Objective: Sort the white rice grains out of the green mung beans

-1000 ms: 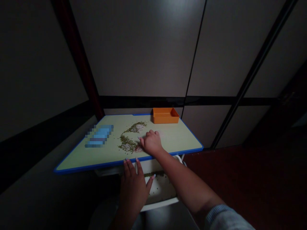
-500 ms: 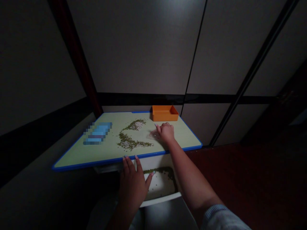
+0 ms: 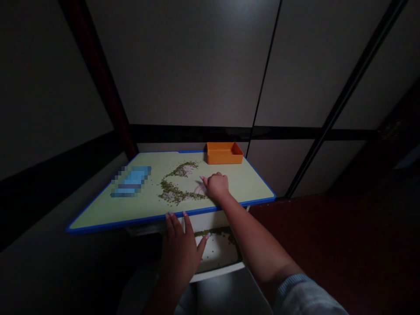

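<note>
On the pale green board (image 3: pixel 131 214) lie small green beans (image 3: pixel 170 190) in a curved, scattered pile, with paler patches among them. My right hand (image 3: pixel 218 186) is closed over a thin, pale, see-through piece (image 3: pixel 201 189), pressed to the board at the pile's right end. What kind of thing this piece is, I cannot tell; my fingers cover part of it. My left hand (image 3: pixel 180 245) has its fingers spread, the tips at the board's blue front edge and the thumb over an open white drawer (image 3: pixel 218 271). More green beans lie along the drawer's back and right sides.
An orange open box (image 3: pixel 225 156) stands at the board's back right. At the left lies a blue, blurred-out flat object (image 3: pixel 133 180). Cabinet panels (image 3: pixel 190 65) rise close behind the board. Dark red floor (image 3: pixel 295 236) shows at the right.
My right hand has moved left, sliding the see-through piece to the right end of the bean pile. My left hand keeps its place at the edge. The view has shifted slightly.
</note>
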`<control>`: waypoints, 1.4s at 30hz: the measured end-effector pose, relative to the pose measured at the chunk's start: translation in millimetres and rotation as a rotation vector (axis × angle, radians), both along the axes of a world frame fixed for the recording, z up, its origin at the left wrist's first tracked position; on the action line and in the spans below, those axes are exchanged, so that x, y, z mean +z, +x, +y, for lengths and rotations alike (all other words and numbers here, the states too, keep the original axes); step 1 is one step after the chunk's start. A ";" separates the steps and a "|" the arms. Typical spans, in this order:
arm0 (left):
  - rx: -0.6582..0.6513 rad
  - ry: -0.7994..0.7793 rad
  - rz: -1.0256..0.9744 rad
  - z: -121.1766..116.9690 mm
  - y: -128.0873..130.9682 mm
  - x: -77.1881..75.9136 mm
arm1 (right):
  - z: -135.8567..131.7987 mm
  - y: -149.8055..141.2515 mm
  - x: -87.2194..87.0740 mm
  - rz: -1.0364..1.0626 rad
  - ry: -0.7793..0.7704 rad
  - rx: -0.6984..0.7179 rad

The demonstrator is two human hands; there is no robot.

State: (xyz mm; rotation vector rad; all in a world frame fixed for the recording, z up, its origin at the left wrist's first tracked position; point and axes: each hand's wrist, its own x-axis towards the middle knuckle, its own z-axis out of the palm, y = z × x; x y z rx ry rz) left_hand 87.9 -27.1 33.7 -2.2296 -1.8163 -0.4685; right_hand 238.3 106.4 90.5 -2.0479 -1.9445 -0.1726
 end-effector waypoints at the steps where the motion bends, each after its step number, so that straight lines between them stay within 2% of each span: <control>1: 0.004 0.000 -0.003 0.0 0.1 0.4 | -0.2 -2.7 0.0 0.005 -0.006 0.007; 15: 0.001 0.000 -0.014 0.1 -0.4 -0.1 | -12.5 0.9 14.5 0.035 -0.070 0.185; 21: 0.021 -0.030 -0.009 -1.0 1.1 2.3 | -11.5 10.3 13.8 -0.031 -0.026 0.111; 25: 0.019 -0.040 -0.010 -1.5 1.4 4.2 | -10.0 7.6 9.4 -0.034 -0.087 0.092; 31: 0.027 -0.049 -0.018 -2.6 2.0 5.9 | -13.5 0.8 11.8 -0.007 -0.114 0.163; 42: 0.018 -0.041 -0.024 -2.7 1.8 5.0 | -12.2 6.9 9.9 -0.026 -0.103 0.330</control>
